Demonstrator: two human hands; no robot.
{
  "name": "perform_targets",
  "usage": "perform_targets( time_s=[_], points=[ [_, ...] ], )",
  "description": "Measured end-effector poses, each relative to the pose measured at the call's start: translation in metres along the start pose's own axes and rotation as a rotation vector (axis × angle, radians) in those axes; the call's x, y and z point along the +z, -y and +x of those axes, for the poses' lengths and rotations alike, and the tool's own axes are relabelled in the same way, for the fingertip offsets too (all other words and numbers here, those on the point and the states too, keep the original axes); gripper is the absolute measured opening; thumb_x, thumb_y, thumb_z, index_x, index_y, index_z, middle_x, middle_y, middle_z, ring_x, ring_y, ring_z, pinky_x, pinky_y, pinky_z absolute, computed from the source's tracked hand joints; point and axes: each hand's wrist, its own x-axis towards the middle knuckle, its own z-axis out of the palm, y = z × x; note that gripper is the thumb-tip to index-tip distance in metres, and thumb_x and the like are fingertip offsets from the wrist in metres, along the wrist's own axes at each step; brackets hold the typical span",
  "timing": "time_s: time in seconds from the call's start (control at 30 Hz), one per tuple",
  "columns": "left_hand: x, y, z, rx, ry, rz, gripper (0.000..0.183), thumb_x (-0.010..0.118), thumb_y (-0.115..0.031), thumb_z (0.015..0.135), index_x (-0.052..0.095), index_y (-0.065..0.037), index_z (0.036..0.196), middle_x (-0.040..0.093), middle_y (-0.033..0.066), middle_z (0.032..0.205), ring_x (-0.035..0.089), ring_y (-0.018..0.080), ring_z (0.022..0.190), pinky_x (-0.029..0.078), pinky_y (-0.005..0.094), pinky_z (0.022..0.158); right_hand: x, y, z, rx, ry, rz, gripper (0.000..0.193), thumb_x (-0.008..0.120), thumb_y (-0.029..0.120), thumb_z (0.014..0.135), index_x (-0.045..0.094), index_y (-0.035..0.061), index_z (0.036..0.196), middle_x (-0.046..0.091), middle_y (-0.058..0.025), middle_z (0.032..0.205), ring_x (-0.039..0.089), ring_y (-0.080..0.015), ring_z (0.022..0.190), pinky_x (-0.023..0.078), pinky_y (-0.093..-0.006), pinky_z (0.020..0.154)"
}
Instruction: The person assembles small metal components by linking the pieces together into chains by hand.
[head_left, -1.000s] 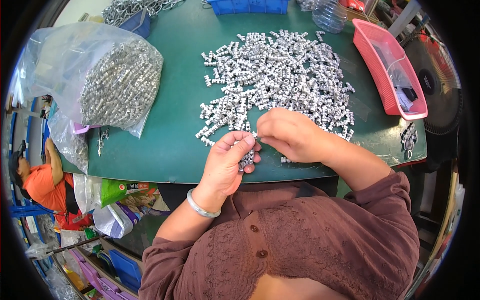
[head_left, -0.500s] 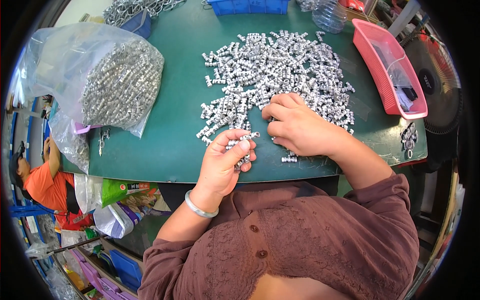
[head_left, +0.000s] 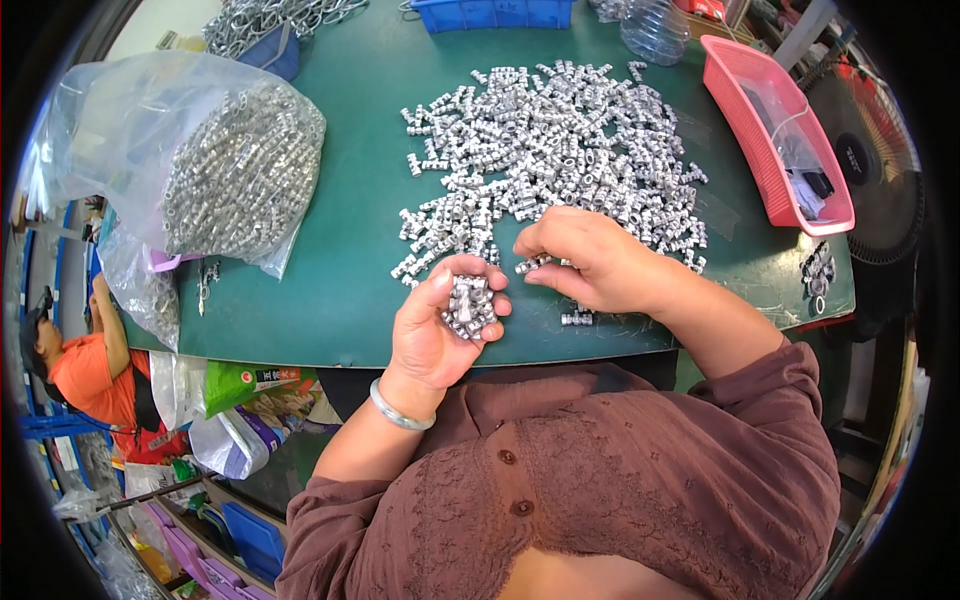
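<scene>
Cradling ribbed metal fittings (head_left: 468, 306), the left hand (head_left: 422, 335) curls around them; the right hand (head_left: 598, 263) pinches more, count unclear; beyond both, a heap (head_left: 560, 145) covers the green tabletop (head_left: 365, 210); rightward, a pink basket (head_left: 748, 145) partly hides a black fan (head_left: 858, 165).

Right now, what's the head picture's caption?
Left hand cups silvery ribbed tubes; right hand pinches more tubes near the heap.
</scene>
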Motion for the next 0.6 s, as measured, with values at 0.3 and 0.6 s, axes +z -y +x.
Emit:
perform_targets(
  time_s=[0.3,0.6],
  points=[
    [0.02,0.01,0.005,-0.033,-0.208,0.342,0.017,0.064,-0.015,0.086,0.057,-0.009,0.1,0.061,0.0035,0.086,0.057,0.013,0.071,0.042,0.0218,0.053,0.007,0.007,0.001,-0.004,-0.06,0.066,0.032,0.069,0.011,0.073,0.053,0.0026,0.1,0.06,-0.0107,0.081,0.06,-0.0301,0.074,0.048,-0.038,0.064],
    [0.008,0.006,0.004,-0.06,-0.155,0.153,0.011,0.055,-0.015,0.091,0.056,-0.01,0.1,0.057,0.0076,0.088,0.052,0.0165,0.074,0.04,0.0224,0.053,0.0,-0.008,-0.003,0.076,-0.03,-0.468,0.036,0.073,0.018,0.067,0.059,0.0032,0.096,0.054,-0.0096,0.106,0.046,-0.0284,0.104,0.037,-0.0396,0.088]
  ],
)
